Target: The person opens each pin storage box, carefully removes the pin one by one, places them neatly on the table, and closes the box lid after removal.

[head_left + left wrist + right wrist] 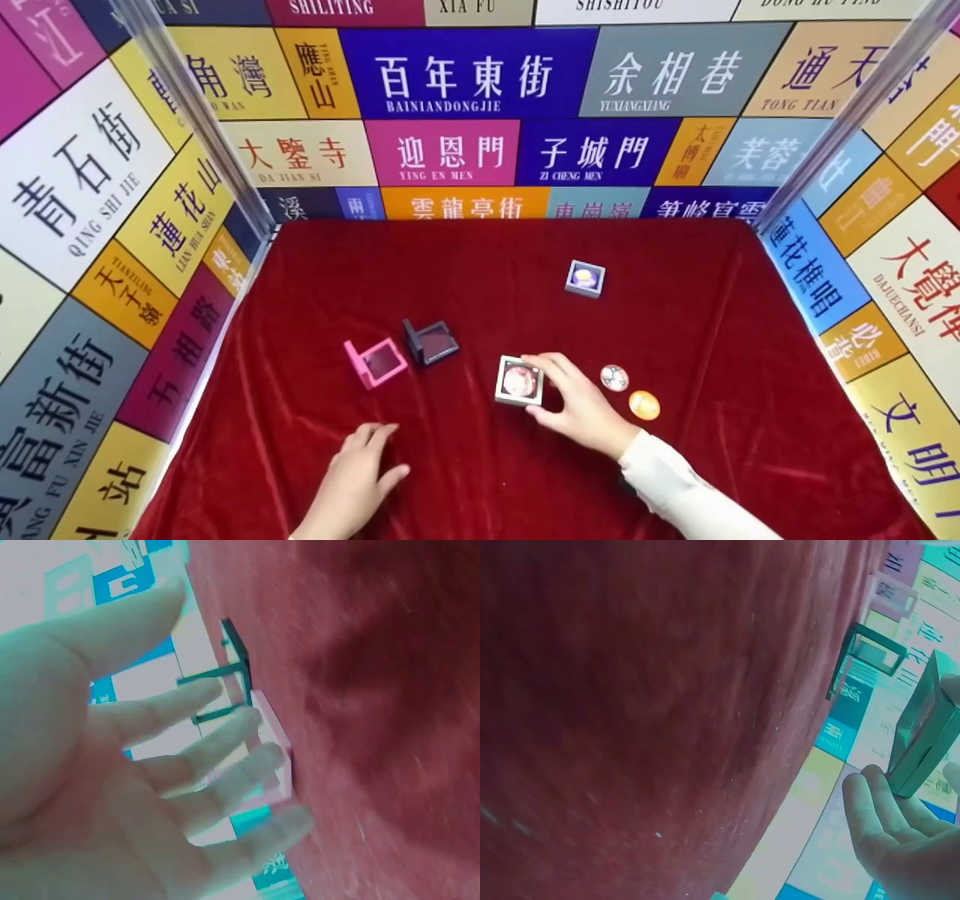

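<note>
My right hand (577,405) pinches a small pale-green square box (519,381) by its right side, thumb at the near edge and fingers at the far edge. A round pinkish picture shows in the box's top. In the right wrist view, the box (924,727) appears side-on, tilted between the thumb and fingers. My left hand (355,474) holds nothing; its fingers are spread and relaxed over the red cloth. Closest to it is a pink frame-like box (385,361) with a raised flap. Beside that stands a similar dark box (435,343), its flap also raised.
Two round discs, one patterned white and red (614,378), one orange (644,405), lie right of my right hand. Farther back sits a grey box (585,278) with a purple and yellow round picture. Sign-covered panels (465,71) wall in the red cloth (465,480).
</note>
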Action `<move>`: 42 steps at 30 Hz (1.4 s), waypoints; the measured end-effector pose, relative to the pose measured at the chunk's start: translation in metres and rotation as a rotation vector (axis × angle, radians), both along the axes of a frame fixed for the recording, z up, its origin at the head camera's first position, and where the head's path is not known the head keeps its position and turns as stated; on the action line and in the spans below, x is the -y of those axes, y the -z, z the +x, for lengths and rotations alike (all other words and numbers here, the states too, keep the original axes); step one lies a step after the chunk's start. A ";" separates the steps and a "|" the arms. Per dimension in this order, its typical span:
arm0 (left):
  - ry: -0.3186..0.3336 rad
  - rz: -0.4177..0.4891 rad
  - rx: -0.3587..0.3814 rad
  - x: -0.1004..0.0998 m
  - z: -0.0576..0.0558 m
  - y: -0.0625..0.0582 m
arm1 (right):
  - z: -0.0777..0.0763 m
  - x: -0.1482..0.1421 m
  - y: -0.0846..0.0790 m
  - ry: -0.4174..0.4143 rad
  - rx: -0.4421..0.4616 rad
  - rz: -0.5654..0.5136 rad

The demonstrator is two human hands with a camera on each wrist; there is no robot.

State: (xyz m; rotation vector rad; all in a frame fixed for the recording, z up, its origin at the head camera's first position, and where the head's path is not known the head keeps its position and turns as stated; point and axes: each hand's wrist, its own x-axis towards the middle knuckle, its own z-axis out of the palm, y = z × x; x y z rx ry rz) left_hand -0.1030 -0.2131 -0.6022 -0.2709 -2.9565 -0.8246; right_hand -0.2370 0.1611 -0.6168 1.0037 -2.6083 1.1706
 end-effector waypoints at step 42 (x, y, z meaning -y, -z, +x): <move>0.063 0.784 -0.576 -0.075 -0.016 -0.036 | 0.097 -0.035 -0.044 0.187 0.156 -0.402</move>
